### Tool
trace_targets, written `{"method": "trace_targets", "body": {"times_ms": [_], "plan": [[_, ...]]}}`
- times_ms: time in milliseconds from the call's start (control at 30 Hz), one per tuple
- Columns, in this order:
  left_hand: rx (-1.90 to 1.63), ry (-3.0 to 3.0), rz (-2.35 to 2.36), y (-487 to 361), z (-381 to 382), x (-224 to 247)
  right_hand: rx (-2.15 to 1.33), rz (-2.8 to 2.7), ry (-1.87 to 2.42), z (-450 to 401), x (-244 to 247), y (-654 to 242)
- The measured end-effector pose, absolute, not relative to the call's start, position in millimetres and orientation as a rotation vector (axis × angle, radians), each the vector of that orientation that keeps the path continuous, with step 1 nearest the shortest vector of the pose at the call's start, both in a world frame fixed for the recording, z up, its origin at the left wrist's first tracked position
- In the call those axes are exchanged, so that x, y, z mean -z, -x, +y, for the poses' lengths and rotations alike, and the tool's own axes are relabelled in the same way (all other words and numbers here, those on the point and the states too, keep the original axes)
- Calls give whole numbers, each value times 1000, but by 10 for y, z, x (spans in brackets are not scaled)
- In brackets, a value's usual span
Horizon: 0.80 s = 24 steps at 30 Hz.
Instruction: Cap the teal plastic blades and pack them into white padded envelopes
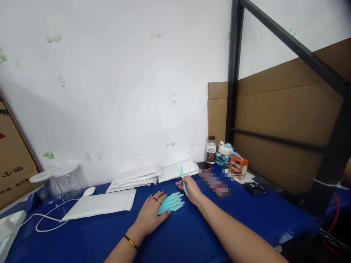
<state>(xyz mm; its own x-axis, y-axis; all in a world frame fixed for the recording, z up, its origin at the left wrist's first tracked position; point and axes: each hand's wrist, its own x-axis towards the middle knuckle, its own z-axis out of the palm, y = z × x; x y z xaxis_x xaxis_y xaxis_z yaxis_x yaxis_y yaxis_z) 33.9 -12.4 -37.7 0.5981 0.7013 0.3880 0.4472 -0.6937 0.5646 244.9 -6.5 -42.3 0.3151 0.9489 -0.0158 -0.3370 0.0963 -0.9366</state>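
Several slim turquoise eyebrow razors [172, 203] lie side by side in a loose row on the blue tabletop. My left hand [152, 212] rests over their left ends, with the thumb along the near side and the fingers along the far side; the covered ends are hidden. Just to the right, my right hand [192, 190] pinches a single turquoise eyebrow razor [182, 172] between thumb and fingers. That razor is tilted up, with one end pointing at the wall and the other showing below the fingers. It is apart from the row.
White padded envelopes [131, 179] lie along the wall, with another envelope [101, 204] nearer at left. Clear lidded jars [68, 180] and a white cable [52, 231] are at far left. Right: a brown-capped bottle [211, 150], teal jug [223, 157], orange box [239, 168] and black metal frame [233, 73].
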Motion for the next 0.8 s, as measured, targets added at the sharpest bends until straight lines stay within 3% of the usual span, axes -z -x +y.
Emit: {"method": "trace_targets", "body": {"times_ms": [100,200,367,533,700,800], "plan": [[-486,-2671,1015,-355,-125,367,-1217,-741,986,-62,494,-2241],[-350,-2777,1031,-370,-148,387,-1263,-829,969,-84,444,-2232],[-396,-2837,958,-408,-248,388,-1092,-1133,1100,-128,252,-2530],[-894,-2836,1281,-460,-168,95,-818,-1634,1161,-149,258,-2548],[-461,-2911,1138,-462,68,-29,-636,-1814,1204,-139,297,-2485],[-440,-2857,1194,-439,165,49,-595,-1837,1288,-123,289,-2552]]}}
